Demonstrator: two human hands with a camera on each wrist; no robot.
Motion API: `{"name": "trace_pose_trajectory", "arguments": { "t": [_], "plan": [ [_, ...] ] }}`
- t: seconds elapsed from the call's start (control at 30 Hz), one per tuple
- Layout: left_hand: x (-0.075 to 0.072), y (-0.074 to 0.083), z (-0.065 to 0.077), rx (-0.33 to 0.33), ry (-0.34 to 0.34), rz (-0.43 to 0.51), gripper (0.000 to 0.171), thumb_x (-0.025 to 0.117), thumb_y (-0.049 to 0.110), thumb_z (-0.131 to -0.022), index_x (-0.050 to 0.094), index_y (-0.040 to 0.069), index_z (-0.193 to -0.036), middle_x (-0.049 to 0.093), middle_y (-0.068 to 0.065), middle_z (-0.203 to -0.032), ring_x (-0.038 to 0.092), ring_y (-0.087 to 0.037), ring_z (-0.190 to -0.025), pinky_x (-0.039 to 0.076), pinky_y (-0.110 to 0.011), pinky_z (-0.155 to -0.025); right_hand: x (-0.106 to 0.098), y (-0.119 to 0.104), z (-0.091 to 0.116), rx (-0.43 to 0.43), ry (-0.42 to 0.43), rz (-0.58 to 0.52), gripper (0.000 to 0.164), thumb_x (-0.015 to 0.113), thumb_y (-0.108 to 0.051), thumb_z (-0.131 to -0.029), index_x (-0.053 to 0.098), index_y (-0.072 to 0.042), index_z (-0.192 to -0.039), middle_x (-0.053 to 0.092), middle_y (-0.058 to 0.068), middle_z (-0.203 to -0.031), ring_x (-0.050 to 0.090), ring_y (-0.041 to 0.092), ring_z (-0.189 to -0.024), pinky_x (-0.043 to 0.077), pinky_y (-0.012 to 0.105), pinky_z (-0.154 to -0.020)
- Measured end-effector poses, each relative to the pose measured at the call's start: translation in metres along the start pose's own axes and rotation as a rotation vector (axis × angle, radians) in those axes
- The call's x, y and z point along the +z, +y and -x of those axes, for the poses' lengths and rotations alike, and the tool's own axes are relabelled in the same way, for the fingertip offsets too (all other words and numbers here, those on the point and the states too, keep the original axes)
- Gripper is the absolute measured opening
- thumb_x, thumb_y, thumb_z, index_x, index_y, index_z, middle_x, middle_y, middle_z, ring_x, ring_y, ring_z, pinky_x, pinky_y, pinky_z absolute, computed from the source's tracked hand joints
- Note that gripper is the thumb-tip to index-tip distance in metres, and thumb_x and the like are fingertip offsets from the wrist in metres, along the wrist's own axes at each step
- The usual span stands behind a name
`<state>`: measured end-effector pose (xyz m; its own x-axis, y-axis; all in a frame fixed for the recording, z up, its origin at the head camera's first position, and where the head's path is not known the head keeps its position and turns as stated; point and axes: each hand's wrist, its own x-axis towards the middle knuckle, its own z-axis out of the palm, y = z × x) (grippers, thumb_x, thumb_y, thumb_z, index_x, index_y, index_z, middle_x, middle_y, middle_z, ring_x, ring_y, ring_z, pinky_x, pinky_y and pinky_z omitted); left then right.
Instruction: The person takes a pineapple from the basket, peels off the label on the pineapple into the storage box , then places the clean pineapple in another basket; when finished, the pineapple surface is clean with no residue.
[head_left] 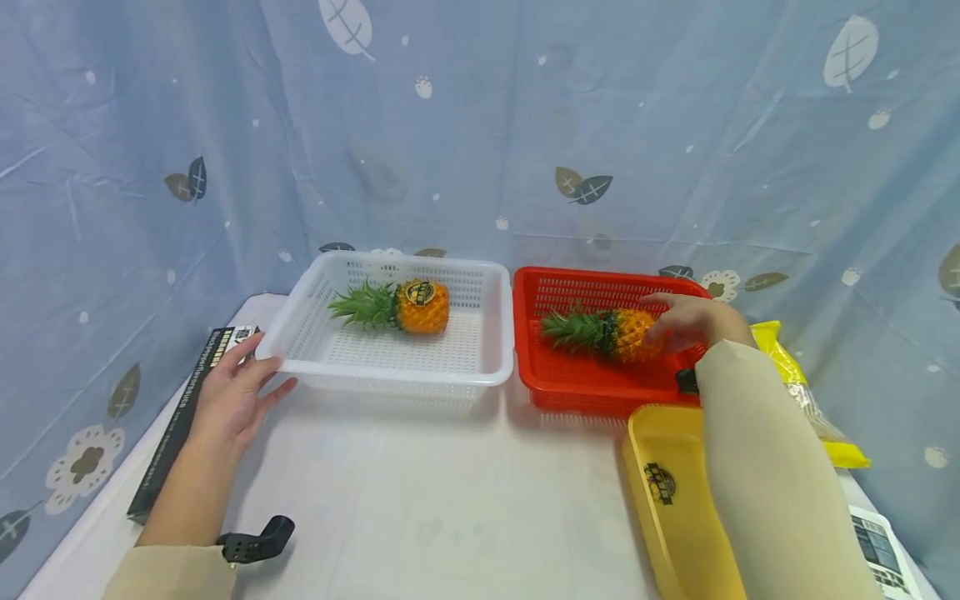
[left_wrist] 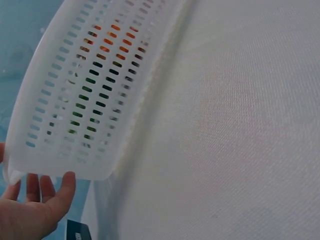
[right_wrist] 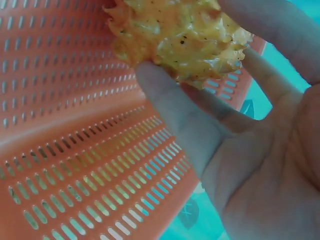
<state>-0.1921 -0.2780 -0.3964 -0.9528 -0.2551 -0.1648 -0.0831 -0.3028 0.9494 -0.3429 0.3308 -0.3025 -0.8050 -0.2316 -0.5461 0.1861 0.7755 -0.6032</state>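
In the head view, a small pineapple (head_left: 626, 335) with a green leafy crown lies on its side in the red basket (head_left: 577, 396). My right hand (head_left: 686, 321) reaches over the basket's right rim and holds the pineapple's base. The right wrist view shows the thumb against the spiky orange fruit (right_wrist: 175, 35) and other fingers around its end. My left hand (head_left: 232, 396) touches the near left corner of the white basket (head_left: 390, 372), its fingers spread at the rim. Another pineapple (head_left: 422, 308), bearing a black-and-gold label, lies inside that basket, crown to the left.
A yellow bin (head_left: 648, 517) stands in front of the red basket, partly behind my right sleeve. To the right are a yellow packet (head_left: 806, 400) and a white device with keys (head_left: 881, 550). A long black box (head_left: 176, 433) lies left of my left hand. Patterned blue cloth (head_left: 465, 125) hangs behind.
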Motion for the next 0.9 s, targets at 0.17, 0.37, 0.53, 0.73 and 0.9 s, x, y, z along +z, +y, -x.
{"name": "trace_pose_trajectory", "arguments": {
  "t": [0.17,0.37,0.53,0.73,0.9],
  "plan": [
    [-0.0014,-0.0009,0.0013,-0.01,0.0,0.0,0.08,0.075,0.018,-0.096,0.033,0.026,-0.163,0.042,0.007,-0.148,0.054,-0.009,-0.118,0.063,-0.028,-0.082,0.0037,-0.0034,-0.003,0.003,-0.029,0.032,0.09,0.066,-0.009,-0.097,0.008,-0.008,-0.166,0.007,0.035,-0.165,0.055,0.044,-0.129,0.056,0.049,-0.103],
    [-0.0022,-0.0042,0.0029,-0.014,-0.001,-0.001,0.079,0.075,0.021,-0.096,0.033,0.027,-0.163,0.036,0.003,-0.157,0.053,-0.011,-0.121,0.063,-0.028,-0.083,0.0065,-0.0075,-0.0073,0.054,-0.018,0.069,0.094,0.069,-0.005,-0.095,0.008,-0.006,-0.165,0.008,0.037,-0.163,0.063,0.038,-0.117,0.059,0.046,-0.098],
    [-0.0015,-0.0036,0.0028,-0.019,0.005,-0.005,0.079,0.075,0.02,-0.097,0.033,0.028,-0.163,0.035,0.003,-0.157,0.052,-0.011,-0.121,0.063,-0.029,-0.083,0.0082,-0.0079,-0.0081,0.065,0.009,0.095,0.095,0.072,-0.004,-0.093,0.01,-0.005,-0.165,0.014,0.037,-0.16,0.066,0.038,-0.114,0.06,0.047,-0.096],
    [0.0,-0.0011,0.0016,-0.016,0.01,-0.002,0.081,0.076,0.019,-0.096,0.032,0.027,-0.163,0.034,0.002,-0.159,0.05,-0.013,-0.125,0.063,-0.028,-0.082,0.0061,-0.0098,-0.0082,0.069,0.054,0.127,0.092,0.072,-0.006,-0.093,0.014,-0.006,-0.164,0.023,0.037,-0.156,0.067,0.037,-0.112,0.062,0.045,-0.092],
    [0.0022,0.0004,-0.0004,-0.015,0.003,0.013,0.078,0.073,0.017,-0.098,0.032,0.027,-0.163,0.039,0.006,-0.153,0.054,-0.01,-0.118,0.063,-0.027,-0.081,0.0034,-0.0095,-0.0102,0.071,0.053,0.153,0.092,0.071,-0.003,-0.093,0.013,-0.004,-0.164,0.017,0.039,-0.158,0.066,0.038,-0.112,0.061,0.045,-0.094]
  ]
}}
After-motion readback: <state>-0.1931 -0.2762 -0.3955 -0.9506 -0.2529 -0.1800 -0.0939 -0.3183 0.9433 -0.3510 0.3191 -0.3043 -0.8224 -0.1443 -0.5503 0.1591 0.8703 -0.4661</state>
